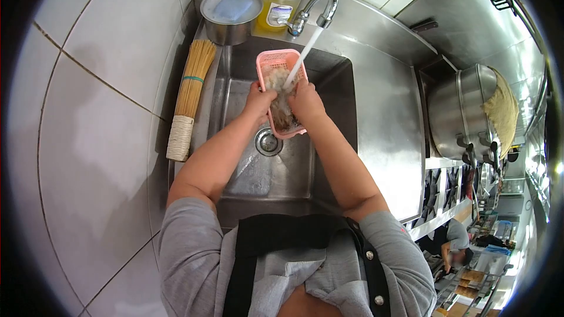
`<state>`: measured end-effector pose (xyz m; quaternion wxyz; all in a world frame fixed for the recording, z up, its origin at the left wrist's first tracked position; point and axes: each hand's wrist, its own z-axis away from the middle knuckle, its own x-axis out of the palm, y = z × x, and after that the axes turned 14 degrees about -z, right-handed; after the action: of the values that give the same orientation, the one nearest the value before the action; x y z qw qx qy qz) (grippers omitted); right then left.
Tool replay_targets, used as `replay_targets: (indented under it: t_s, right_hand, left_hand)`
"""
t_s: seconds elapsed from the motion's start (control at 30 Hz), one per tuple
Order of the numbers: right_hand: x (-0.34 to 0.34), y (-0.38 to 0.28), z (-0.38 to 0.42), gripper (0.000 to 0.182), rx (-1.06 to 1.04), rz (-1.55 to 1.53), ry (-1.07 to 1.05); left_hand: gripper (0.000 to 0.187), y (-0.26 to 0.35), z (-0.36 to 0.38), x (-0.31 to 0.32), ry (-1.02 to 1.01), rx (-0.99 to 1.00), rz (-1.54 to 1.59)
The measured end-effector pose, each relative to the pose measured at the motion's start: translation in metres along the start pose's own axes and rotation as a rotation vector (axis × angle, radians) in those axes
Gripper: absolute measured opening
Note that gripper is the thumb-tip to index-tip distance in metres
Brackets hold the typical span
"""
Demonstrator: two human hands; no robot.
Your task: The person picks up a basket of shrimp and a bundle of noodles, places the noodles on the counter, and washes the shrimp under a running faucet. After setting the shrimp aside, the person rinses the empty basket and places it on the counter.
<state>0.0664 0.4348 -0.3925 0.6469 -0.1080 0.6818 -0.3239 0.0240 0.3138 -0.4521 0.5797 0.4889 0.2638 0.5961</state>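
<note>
A pink plastic basket (278,53) with perforated sides is held over the sink, tilted slightly. Pale, greyish-brown food pieces (283,118) lie inside, wet and too blurred to name. My left hand (258,102) grips the basket's left side, thumb over the rim. On the opposite side, my right hand (306,104) holds the right rim, its fingers partly hidden. A stream of water (305,54) runs from the curved faucet (332,7) onto the pieces between my hands.
The steel sink (249,177) has its drain (268,142) below the basket. On the left ledge lies a bamboo brush (191,94). Behind stand a metal pot (230,30) and a soap bottle (277,9). To the right are a large steamer pot (461,111), burners and a distant person (455,240).
</note>
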Motion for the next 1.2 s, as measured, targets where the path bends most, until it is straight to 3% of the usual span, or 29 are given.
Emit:
replay_targets:
  t_s: [0.1,0.2,0.3,0.5,0.6,0.8,0.9,1.0,1.1,1.2]
  right_hand:
    - [0.005,-0.007,0.001,0.029,0.035,0.002,0.075]
    - [-0.005,0.008,-0.012,0.025,-0.068,-0.089,-0.053]
    - [-0.010,0.014,-0.018,0.024,-0.073,-0.132,-0.038]
    - [-0.009,-0.012,0.001,0.029,-0.133,-0.006,0.015]
    - [-0.007,0.005,-0.016,0.031,-0.127,-0.104,-0.085]
    - [-0.012,0.001,-0.024,0.052,0.008,0.056,-0.245]
    - [0.004,0.000,-0.016,0.053,-0.047,-0.046,-0.118]
    - [0.010,0.001,-0.021,0.047,-0.076,-0.094,-0.176]
    - [0.019,-0.010,-0.016,0.037,0.086,0.029,-0.063]
    - [0.034,-0.004,-0.017,0.040,-0.139,0.118,-0.134]
  left_hand:
    - [0.055,0.003,0.007,0.002,0.005,0.012,-0.059]
    - [0.055,0.006,0.009,0.001,0.017,0.034,-0.095]
    - [0.056,0.006,0.007,0.000,0.008,0.029,-0.071]
    - [0.057,0.004,0.004,0.001,0.027,0.045,-0.018]
    - [0.056,0.008,0.004,-0.001,0.006,0.026,-0.038]
    - [0.056,0.000,0.000,0.002,-0.026,0.011,-0.080]
    - [0.055,-0.005,-0.007,-0.002,-0.001,-0.005,-0.027]
    - [0.055,0.003,-0.002,-0.003,0.045,-0.058,-0.012]
    - [0.054,0.003,-0.003,-0.002,0.089,-0.063,0.014]
    - [0.055,-0.010,-0.011,-0.002,0.163,0.017,-0.034]
